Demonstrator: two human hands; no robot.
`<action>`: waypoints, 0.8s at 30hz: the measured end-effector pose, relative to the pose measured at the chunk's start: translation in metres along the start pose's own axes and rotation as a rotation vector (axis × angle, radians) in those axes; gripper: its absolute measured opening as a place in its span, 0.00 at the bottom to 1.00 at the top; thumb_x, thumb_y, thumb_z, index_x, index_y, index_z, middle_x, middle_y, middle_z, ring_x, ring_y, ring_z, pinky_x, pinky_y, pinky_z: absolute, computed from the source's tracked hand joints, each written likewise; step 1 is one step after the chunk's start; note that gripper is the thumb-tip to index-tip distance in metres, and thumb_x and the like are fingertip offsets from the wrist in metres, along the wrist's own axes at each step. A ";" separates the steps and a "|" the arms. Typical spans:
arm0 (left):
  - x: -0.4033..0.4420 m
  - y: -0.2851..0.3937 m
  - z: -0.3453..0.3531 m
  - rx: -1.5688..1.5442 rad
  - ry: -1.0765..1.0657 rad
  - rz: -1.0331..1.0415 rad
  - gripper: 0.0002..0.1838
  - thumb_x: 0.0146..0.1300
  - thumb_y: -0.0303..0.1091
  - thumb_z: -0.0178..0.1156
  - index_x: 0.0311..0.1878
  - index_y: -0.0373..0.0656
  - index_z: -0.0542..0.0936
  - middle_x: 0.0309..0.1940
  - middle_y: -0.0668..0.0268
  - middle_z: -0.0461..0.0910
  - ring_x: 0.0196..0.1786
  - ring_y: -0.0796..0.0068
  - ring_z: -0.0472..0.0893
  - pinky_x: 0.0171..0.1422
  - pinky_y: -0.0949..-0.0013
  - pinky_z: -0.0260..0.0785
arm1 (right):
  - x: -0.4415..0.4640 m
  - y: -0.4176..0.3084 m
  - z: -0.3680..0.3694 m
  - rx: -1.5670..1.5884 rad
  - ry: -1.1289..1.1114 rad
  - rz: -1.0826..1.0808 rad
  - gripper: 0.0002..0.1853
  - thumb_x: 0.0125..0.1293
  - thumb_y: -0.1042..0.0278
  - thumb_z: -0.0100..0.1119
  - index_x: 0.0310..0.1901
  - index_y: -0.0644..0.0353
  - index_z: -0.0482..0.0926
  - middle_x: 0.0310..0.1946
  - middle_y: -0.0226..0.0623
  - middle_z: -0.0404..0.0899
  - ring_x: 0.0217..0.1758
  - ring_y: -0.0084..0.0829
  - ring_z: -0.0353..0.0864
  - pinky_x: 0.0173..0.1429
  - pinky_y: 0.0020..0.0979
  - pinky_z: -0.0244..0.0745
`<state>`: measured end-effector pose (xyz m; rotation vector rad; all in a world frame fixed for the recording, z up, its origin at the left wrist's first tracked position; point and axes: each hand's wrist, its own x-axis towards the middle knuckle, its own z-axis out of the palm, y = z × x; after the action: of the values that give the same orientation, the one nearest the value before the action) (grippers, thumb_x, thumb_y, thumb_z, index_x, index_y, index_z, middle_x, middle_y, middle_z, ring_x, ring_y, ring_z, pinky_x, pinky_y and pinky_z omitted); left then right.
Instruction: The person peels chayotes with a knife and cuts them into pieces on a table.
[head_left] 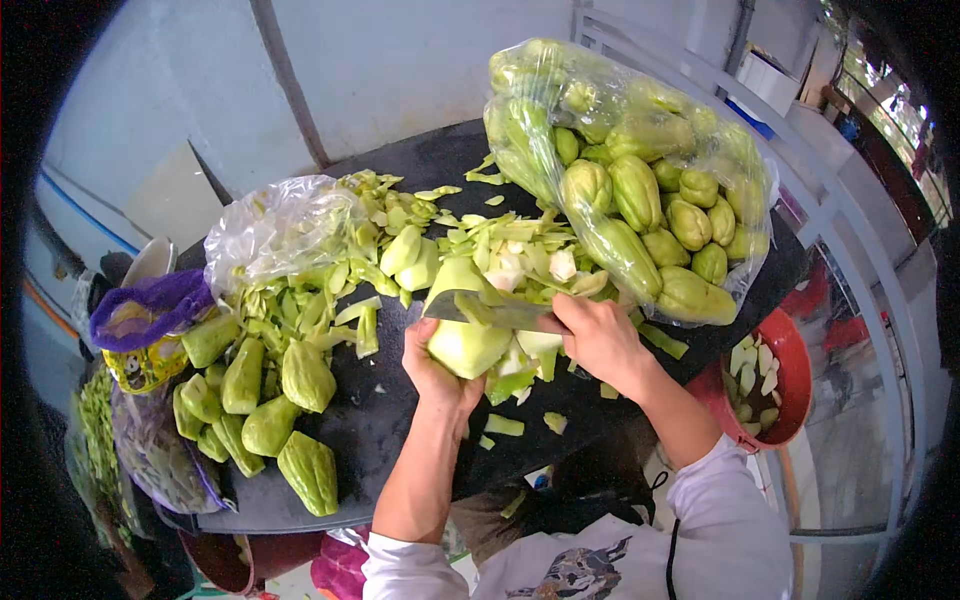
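Observation:
My left hand (435,368) is closed around a large pale-green peeled chayote (470,348), holding it up over the dark table. In my right hand (600,338) is a knife (515,314), its wide blade lying flat across the upper part of the chayote. A strip of green peel (472,308) rests against the blade. Right behind the held chayote are smooth peeled chayotes (410,258) and a heap of peelings (500,238). The knife's handle is mostly hidden in my right fist.
Several unpeeled chayotes (270,427) lie at the table's left. A clear plastic bag (650,185) full of chayotes stands at the back right. A red bucket (795,375) with pale pieces sits below right. Purple mesh bag (165,455) at the left edge; dark tabletop (370,440).

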<state>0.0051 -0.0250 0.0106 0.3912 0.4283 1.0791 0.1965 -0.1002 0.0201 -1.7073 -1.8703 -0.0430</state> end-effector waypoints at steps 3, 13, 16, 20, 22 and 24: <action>-0.003 -0.005 -0.002 0.023 0.002 0.007 0.28 0.56 0.47 0.54 0.56 0.40 0.76 0.50 0.57 0.81 0.51 0.56 0.82 0.60 0.52 0.74 | -0.001 -0.007 -0.006 -0.025 0.038 -0.068 0.13 0.69 0.58 0.58 0.35 0.58 0.70 0.26 0.46 0.82 0.28 0.51 0.84 0.31 0.48 0.78; -0.003 -0.008 -0.005 0.092 -0.166 -0.028 0.31 0.57 0.52 0.55 0.58 0.39 0.75 0.52 0.56 0.81 0.52 0.54 0.81 0.58 0.48 0.75 | -0.002 -0.002 -0.006 0.027 0.007 0.003 0.10 0.61 0.73 0.64 0.35 0.63 0.70 0.29 0.50 0.80 0.32 0.54 0.82 0.34 0.50 0.76; 0.001 -0.011 -0.010 -0.013 -0.094 -0.018 0.31 0.56 0.53 0.55 0.57 0.40 0.76 0.52 0.58 0.81 0.52 0.55 0.82 0.58 0.49 0.75 | 0.000 -0.013 -0.013 0.031 -0.025 -0.052 0.11 0.61 0.72 0.65 0.35 0.62 0.70 0.29 0.48 0.81 0.32 0.54 0.82 0.33 0.48 0.76; -0.004 -0.004 -0.002 0.148 -0.219 -0.027 0.33 0.55 0.54 0.54 0.59 0.40 0.75 0.53 0.54 0.80 0.51 0.55 0.82 0.56 0.51 0.76 | 0.009 0.007 0.002 0.009 -0.003 0.014 0.11 0.62 0.71 0.65 0.35 0.62 0.69 0.27 0.49 0.80 0.31 0.55 0.81 0.32 0.48 0.75; -0.012 -0.002 0.013 0.153 -0.244 -0.052 0.33 0.55 0.53 0.55 0.59 0.40 0.75 0.52 0.53 0.80 0.50 0.54 0.82 0.56 0.51 0.76 | 0.010 0.018 0.004 -0.015 0.017 0.085 0.11 0.63 0.71 0.64 0.35 0.61 0.70 0.26 0.49 0.80 0.31 0.55 0.81 0.32 0.49 0.75; -0.011 -0.002 0.017 0.154 -0.264 -0.070 0.33 0.54 0.53 0.55 0.58 0.40 0.75 0.51 0.52 0.80 0.49 0.53 0.82 0.55 0.50 0.76 | 0.009 0.019 0.000 -0.031 0.012 0.104 0.10 0.64 0.71 0.63 0.36 0.61 0.70 0.25 0.50 0.79 0.31 0.56 0.81 0.33 0.50 0.75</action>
<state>0.0107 -0.0375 0.0255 0.6421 0.2885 0.9140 0.2140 -0.0887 0.0169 -1.8191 -1.7784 -0.0409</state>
